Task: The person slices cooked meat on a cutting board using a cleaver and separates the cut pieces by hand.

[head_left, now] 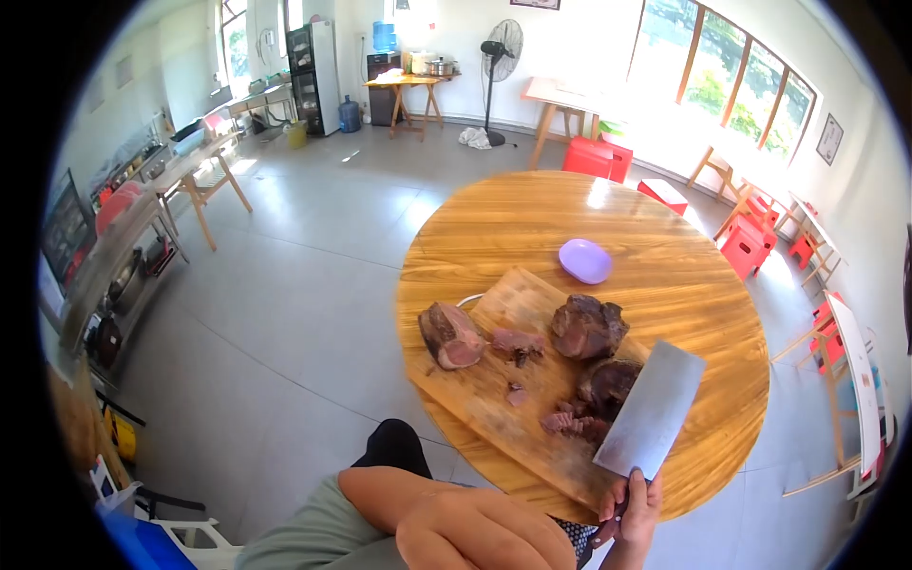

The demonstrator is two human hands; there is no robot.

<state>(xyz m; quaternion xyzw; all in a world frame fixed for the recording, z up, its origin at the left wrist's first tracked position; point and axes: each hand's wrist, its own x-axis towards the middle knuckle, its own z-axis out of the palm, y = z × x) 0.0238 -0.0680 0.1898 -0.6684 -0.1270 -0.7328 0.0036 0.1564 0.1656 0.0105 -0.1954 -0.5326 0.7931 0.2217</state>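
My right hand (630, 513) is closed around the dark handle of a cleaver (654, 404). Its broad blade is raised over the right side of a wooden cutting board (456, 399), beside dark cooked meat. My left hand (484, 534) is close to the camera at the bottom edge, back up; its fingertips are out of view. A large meat chunk (454, 334) with a pink cut face sits at the board's left. Two dark chunks, an upper one (587, 327) and a lower one (608, 385), lie at the right. Sliced meat (570, 424) and smaller scraps (518, 344) are on the board.
The board lies on a round wooden table (513, 214), with a purple plate (585, 261) beyond it. Red stools (749, 245) and small tables stand to the right. A standing fan (494, 76) is at the back; a long counter (114, 247) runs along the left.
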